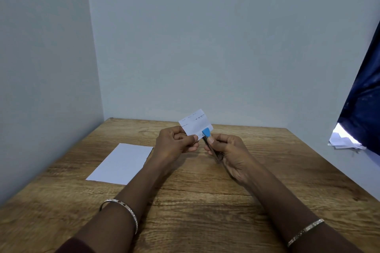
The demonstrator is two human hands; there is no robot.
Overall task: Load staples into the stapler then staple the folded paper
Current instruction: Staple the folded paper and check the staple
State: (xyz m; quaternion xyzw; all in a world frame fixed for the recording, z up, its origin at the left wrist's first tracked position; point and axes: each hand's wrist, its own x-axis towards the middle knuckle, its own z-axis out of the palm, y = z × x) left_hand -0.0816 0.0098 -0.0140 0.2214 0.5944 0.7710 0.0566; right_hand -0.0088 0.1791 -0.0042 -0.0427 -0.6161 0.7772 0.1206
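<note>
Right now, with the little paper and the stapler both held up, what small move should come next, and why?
Probably squeeze the stapler shut. The right hand holds it with its blue tip over the lower edge of the folded paper, which the left hand pinches above the table. Everything seems lined up; only the press looks left.

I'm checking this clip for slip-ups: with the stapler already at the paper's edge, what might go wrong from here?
1. The left hand pinches the folded paper in mid-air by one corner, so it may twist or bend when squeezed.
2. The stapler in the right hand bites near the lower edge; the staple might tear out or miss a layer.
3. The left thumb lies close to the stapler's nose.
</note>
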